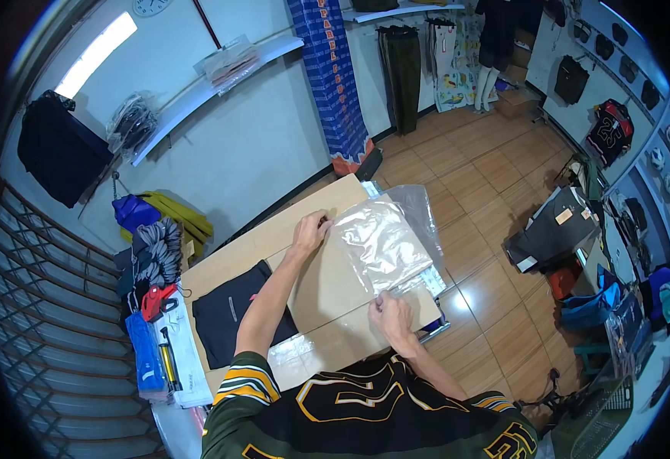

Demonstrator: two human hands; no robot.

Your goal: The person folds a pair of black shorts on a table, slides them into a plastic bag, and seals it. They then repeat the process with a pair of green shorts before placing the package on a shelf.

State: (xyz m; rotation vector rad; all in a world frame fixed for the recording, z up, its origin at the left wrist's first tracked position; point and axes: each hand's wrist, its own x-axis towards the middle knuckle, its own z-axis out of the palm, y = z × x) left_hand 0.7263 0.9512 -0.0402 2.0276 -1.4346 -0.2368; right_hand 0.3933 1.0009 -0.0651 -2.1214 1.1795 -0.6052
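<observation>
A clear plastic bag (381,243) lies across the right part of the cardboard-coloured table (316,294), its shiny film catching the light. At the bag's left corner, my left hand (312,232) is closed with the fingertips pinched on its edge. My right hand (393,317) is curled closed at the near corner and pinches the film there. Below my left forearm rests a folded black garment (216,317), partly covered by the arm. More clear plastic (419,210) hangs past the table's far right edge.
On the left stand a red tape dispenser (156,303), a yellow-and-black tool (169,359) and a blue packet (146,359). A metal folding gate (52,306) runs along the left side. A tiled floor (495,252) extends right, towards a dark upholstered item (553,229) and piled goods.
</observation>
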